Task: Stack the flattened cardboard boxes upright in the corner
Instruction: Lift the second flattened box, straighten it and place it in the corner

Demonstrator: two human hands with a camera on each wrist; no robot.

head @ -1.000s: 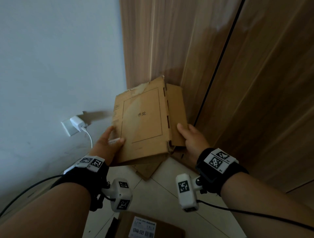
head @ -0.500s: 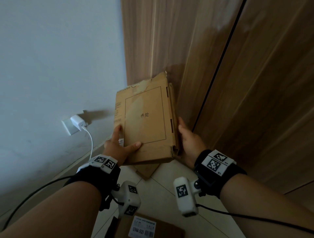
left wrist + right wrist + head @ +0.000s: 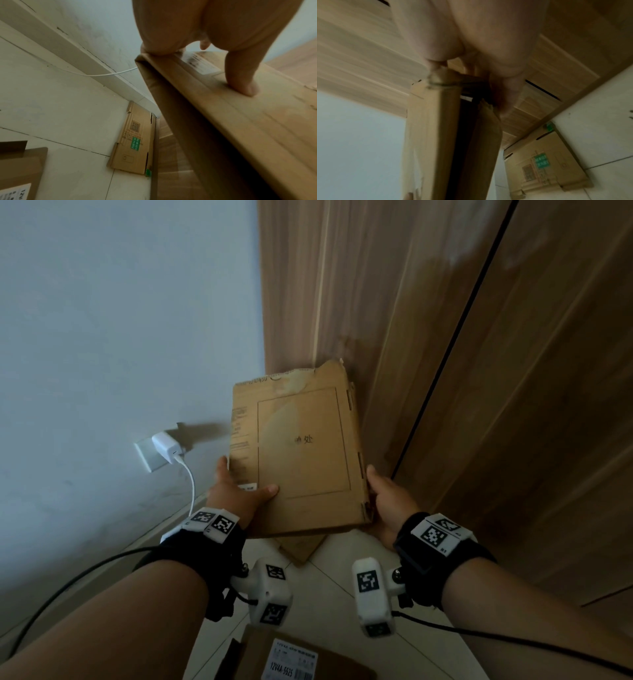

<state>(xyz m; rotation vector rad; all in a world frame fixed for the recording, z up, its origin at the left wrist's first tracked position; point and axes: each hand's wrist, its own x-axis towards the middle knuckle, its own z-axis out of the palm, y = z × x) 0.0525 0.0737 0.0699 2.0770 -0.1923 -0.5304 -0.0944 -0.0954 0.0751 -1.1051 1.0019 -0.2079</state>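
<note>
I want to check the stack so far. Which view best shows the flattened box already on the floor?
The left wrist view: the floor box shows its printed face by the baseboard. The right wrist view shows it blurrier; the head view shows only a corner under the held box.

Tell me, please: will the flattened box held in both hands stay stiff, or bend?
The flattened box probably stays fairly stiff: it looks flat between the left hand and right hand. Its layers gape at one edge, so they may splay. The torn top corner looks weak.
</note>
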